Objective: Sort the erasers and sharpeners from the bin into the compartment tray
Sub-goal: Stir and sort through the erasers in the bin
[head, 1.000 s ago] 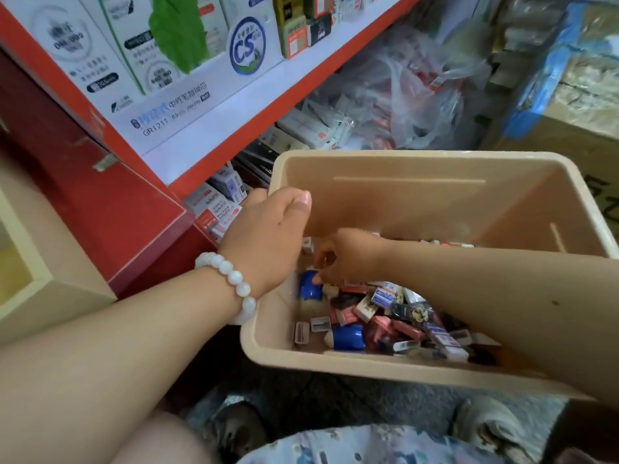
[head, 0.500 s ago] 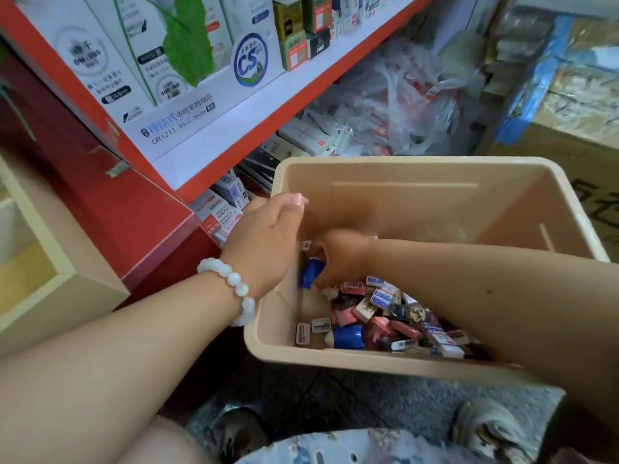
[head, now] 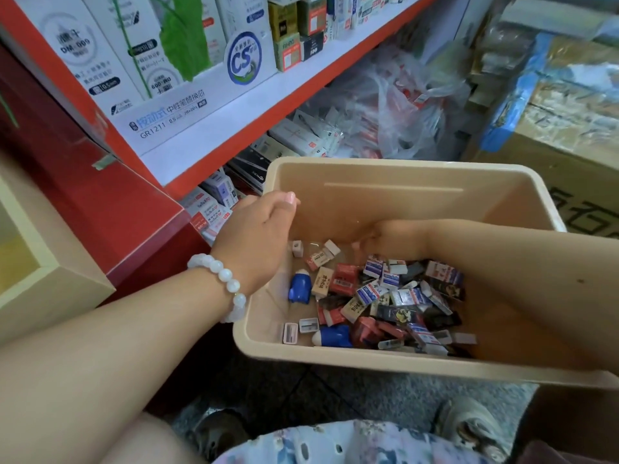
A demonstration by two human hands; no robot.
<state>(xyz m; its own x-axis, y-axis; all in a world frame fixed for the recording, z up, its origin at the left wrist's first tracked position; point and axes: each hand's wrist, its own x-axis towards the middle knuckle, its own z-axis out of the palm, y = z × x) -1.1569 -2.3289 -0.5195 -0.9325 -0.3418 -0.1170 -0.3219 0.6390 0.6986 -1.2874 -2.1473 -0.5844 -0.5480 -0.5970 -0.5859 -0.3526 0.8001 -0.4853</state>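
The left hand (head: 258, 242) grips the left wall of the beige bin (head: 385, 177), thumb hooked over the rim on the inside and the other fingers hidden outside it, a white bead bracelet (head: 222, 283) on the wrist. The right hand (head: 385, 241) reaches down into the far part of the bin, blurred, fingers curled down over the pile; whether it holds anything, I cannot tell. Inside lies a heap of erasers (head: 395, 296) in paper sleeves, mostly toward the right and near side. One blue sharpener (head: 299, 289) sits near the left wall, another blue sharpener (head: 333, 336) against the near wall, with two small flat grey ones just left of it. At the far left edge, a corner of the pale compartment tray (head: 50, 279) shows, well apart from the bin. Red shelves (head: 254, 128) with stationery boxes stand behind.
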